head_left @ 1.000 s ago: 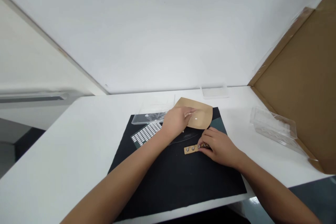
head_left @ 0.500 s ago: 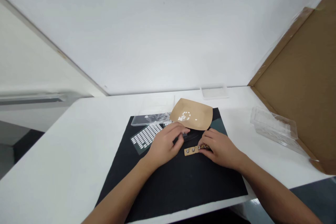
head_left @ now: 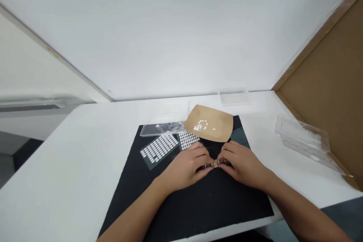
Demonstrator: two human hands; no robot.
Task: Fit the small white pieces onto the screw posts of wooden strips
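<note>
A small tan strip (head_left: 215,163) with shiny metal studs lies low over the black mat (head_left: 198,208). My left hand (head_left: 190,166) pinches its left end between thumb and fingers. On the right end, my right hand (head_left: 238,162) is closed in the same way, and the two hands almost meet. Only the middle of the strip and a few studs show; the rest is hidden by fingers. Just beyond the hands, a brown paper tray (head_left: 221,121) holds several small white oval pieces (head_left: 200,124).
Two dark sheets of white oval stickers (head_left: 160,149) lie left of the hands. Behind them sits a clear plastic tray (head_left: 150,130) with transparent pieces. A small clear tray (head_left: 235,98) stands by the wall, and a clear box (head_left: 303,136) at right beside a cardboard panel (head_left: 329,79).
My left hand has moved right and down from above the mat and taken hold of the strip's left end. My right hand keeps its grip on the right end.
</note>
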